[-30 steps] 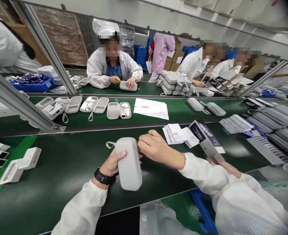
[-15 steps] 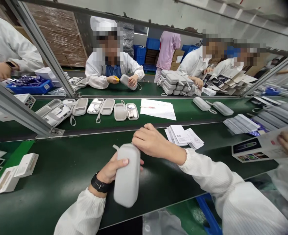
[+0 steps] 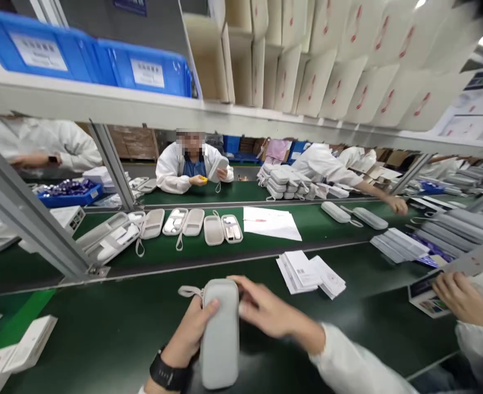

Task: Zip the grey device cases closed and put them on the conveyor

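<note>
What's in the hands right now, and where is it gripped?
The left hand holds a grey zip case upright, gripped around its left side near the middle. The right hand is blurred beside the case's upper right edge; whether it grips cannot be told.

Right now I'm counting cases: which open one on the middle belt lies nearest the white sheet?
The open case beside the white sheet; the other open cases lie farther left.

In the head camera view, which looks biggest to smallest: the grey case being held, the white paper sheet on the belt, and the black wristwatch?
1. grey case, though it is nearest the camera, which enlarges it
2. white paper sheet, looking nearly as big though it lies farther off
3. black wristwatch, clearly smallest
</note>
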`<state>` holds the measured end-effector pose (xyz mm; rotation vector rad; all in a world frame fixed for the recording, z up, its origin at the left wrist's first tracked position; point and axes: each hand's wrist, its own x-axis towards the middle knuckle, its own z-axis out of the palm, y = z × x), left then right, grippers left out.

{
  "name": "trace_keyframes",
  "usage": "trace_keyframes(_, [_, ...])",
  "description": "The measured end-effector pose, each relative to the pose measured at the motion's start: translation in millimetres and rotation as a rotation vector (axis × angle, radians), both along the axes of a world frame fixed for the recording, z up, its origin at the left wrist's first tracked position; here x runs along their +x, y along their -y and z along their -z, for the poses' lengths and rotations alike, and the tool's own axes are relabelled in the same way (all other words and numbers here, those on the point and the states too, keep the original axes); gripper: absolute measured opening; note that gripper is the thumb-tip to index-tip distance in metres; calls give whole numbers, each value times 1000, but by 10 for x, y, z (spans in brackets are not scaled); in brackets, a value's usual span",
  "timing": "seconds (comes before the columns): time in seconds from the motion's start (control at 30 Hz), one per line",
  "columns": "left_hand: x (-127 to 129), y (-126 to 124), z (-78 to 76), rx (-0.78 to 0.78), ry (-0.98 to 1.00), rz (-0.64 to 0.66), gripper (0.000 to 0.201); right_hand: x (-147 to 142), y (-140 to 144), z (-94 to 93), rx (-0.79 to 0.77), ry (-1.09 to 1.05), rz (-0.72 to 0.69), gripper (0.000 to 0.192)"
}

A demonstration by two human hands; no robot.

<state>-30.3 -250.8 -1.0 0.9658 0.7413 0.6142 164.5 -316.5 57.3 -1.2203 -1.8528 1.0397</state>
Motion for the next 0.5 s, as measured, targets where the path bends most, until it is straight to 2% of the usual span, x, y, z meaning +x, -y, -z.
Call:
trace_keyframes(0.03, [96,-21,14,-13,-32,-108,67,-8,41,166,-56,-71,25,77])
trace_keyframes(0.07, [197,-46,24,-3,-56,-174,67,-1,43,311,-72,-124,87,87])
trace_keyframes(0.13, [372,-102,52,79,-113,-236,73,112,-88,476,-79,-201,205,93])
trace_keyframes(0.17, [427,-129,79,137,-156,-259,77,239,-221,482,-66,-219,281,88])
trace_keyframes(0.23, [455,-171,161,241,-273,-272,82,647,-580,351,-48,-194,460,77])
trace_keyframes(0.33, [345,-207,298,303,-400,-115,68,1456,-1144,6,-210,74,820,62])
trace_keyframes(0.4, [263,-235,344,334,-410,-37,58,1919,-1395,-149,-261,119,914,53])
trace_keyframes(0.5, [256,-350,312,411,-359,-116,52,2289,-1531,-155,-300,184,1009,51])
